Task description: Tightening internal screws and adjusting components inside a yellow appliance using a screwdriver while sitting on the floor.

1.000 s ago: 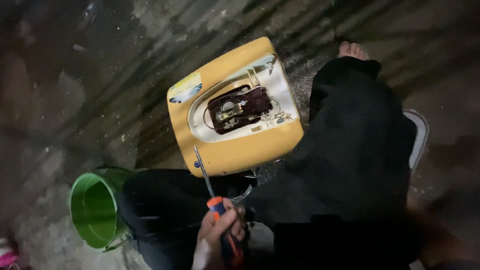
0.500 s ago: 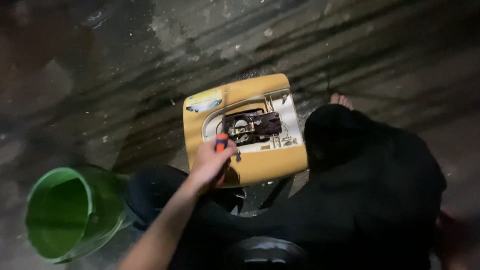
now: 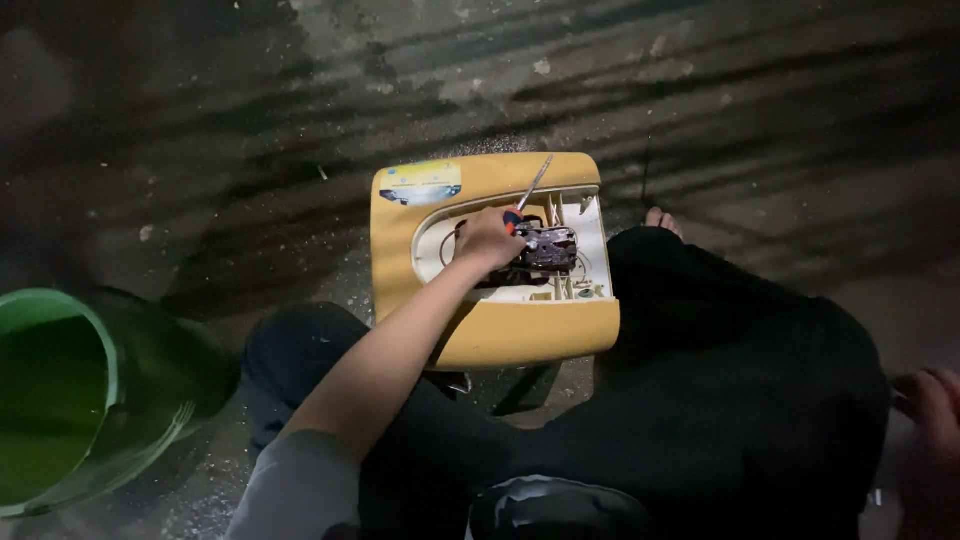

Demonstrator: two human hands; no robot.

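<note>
The yellow appliance housing point(image 3: 490, 330) lies open-side up on the concrete floor point(image 3: 250, 120), between the person's knees. The left hand point(image 3: 487, 238) is closed around a screwdriver point(image 3: 527, 195) above the dark internal mechanism point(image 3: 545, 250). The right hand point(image 3: 930, 420) is blurred at the frame edge; grip cannot be determined. Recommendation: steady the housing and seat the tip squarely. A green bucket point(image 3: 60, 390) stands nearby.

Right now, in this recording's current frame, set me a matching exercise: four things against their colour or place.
Things:
1. bucket
2. screwdriver
3. appliance housing
4. right hand

Descriptions:
A. yellow, on the floor between the knees
B. green, at the left edge
C. blurred, at the right edge, by the knee
D. held in the left hand, shaft pointing away from the person

Pairs: 1-B, 2-D, 3-A, 4-C
</note>
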